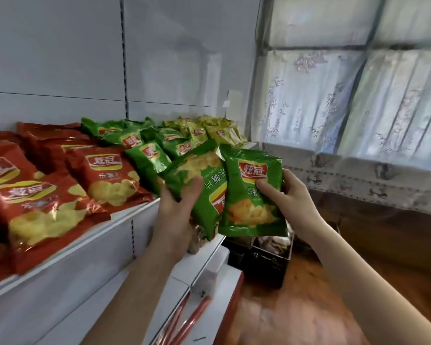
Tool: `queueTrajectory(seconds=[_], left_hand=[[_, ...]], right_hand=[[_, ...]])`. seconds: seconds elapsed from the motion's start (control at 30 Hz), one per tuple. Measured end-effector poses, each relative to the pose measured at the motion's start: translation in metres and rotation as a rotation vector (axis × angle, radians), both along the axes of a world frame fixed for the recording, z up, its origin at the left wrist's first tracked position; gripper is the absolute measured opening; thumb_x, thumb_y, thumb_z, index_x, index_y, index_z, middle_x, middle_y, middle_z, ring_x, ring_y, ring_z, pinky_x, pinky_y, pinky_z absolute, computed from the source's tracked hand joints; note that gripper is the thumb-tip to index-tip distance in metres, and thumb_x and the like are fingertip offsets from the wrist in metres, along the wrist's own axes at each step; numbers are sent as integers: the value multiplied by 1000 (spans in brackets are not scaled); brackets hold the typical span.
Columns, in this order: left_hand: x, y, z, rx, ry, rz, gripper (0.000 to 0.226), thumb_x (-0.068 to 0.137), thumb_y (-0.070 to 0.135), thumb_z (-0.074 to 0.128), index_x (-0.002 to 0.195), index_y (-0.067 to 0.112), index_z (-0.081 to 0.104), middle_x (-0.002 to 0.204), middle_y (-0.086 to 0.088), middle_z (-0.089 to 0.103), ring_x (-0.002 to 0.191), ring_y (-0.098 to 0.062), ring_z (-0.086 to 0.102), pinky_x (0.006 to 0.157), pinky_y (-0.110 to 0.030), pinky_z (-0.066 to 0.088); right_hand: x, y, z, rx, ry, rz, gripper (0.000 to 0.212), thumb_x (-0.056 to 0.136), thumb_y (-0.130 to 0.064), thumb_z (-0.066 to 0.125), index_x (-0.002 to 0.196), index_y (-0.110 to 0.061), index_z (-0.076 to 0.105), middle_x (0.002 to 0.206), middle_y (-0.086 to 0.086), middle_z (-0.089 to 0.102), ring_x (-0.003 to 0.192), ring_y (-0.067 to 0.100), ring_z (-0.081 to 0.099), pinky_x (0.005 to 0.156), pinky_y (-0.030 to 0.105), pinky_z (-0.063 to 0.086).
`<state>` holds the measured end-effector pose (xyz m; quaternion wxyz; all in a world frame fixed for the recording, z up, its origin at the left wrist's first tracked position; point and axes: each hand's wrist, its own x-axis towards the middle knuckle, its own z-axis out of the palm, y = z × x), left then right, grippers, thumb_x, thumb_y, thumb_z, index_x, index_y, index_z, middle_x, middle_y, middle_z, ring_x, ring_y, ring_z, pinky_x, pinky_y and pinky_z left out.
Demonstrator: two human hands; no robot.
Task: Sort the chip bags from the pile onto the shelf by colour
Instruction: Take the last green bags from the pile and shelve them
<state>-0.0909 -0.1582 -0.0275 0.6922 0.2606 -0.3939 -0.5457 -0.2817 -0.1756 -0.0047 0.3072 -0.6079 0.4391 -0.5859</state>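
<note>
My left hand [177, 210] grips a green chip bag [204, 180], tilted upside down, just off the shelf's front edge. My right hand [286, 192] holds a second green chip bag [251, 195] upright beside it, thumb on its front. On the white shelf [125, 220] lie red chip bags [60, 185] at the left, green chip bags [147, 150] in the middle and yellow-green chip bags [209, 130] at the far right.
A black crate [266, 260] stands on the wooden floor [296, 307] right of the shelf unit. Behind it is a cloth-covered table [358, 175] and patterned curtains [358, 95]. Red rods [184, 319] lie on the lower shelf.
</note>
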Motion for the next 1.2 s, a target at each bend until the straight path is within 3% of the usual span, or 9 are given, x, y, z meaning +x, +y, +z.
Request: queueTrajectory(seconds=[0.1,0.27,0.37,0.5,0.57,0.67,0.8,0.93,1.2], left_hand=[[-29,-38,-6,-54,-131,15,78,60,12,74,131,19,43,113,-2,65,99,-15,67,71,-30,57],[-70,-107,-20,-22,-125,-19,54,74,-10,66,114,23,51,100,0,69,87,-15,69,68,-30,58],[-93,-147,-25,-35,-155,12,53,75,-9,66,110,27,52,101,2,69,90,-15,68,74,-33,58],[-118,-187,-29,-31,-234,121,65,63,15,75,120,29,49,110,4,68,103,-19,65,91,-48,51],[-130,-206,-31,-9,-261,202,65,67,17,79,123,30,48,110,6,68,104,-19,65,93,-51,49],[-143,-226,-29,-12,-260,349,60,70,15,80,119,34,51,106,10,69,102,-16,66,91,-45,51],[-139,-239,-23,21,-258,492,52,76,11,74,120,29,52,98,12,71,95,-13,68,81,-33,55],[-112,-237,-10,33,-269,678,61,62,19,84,113,33,55,102,10,71,98,-14,67,84,-38,55],[-63,-226,14,-52,-183,861,49,60,17,68,107,20,58,91,7,72,83,-13,70,61,-26,57]], right_hand=[[-29,-28,-6,37,-33,-59,20,80,-23,69,96,-28,59,94,-2,70,84,16,69,74,36,57],[-86,-77,-13,56,-49,-128,21,80,-20,69,96,-28,58,94,0,70,81,16,69,67,30,57],[-112,-117,-16,50,-23,-131,21,80,-20,70,95,-29,58,93,0,70,80,15,68,65,28,57],[-145,-171,-21,47,28,-87,22,79,-24,70,95,-32,57,94,-1,70,83,17,69,71,35,56],[-166,-200,-20,58,29,-41,23,78,-25,70,96,-31,58,93,0,71,79,16,70,70,35,57],[-189,-250,-11,83,-21,38,32,69,-32,70,99,-30,58,95,2,71,80,20,70,71,38,56],[-170,-316,-10,121,-71,210,47,66,-34,69,110,-22,56,102,4,69,85,21,69,74,39,55],[-118,-362,-14,146,-98,385,30,75,-28,69,103,-26,58,99,1,70,83,16,70,71,33,55],[-29,-426,-1,86,-72,556,20,82,-25,68,98,-28,57,104,4,69,91,21,68,79,39,56]])
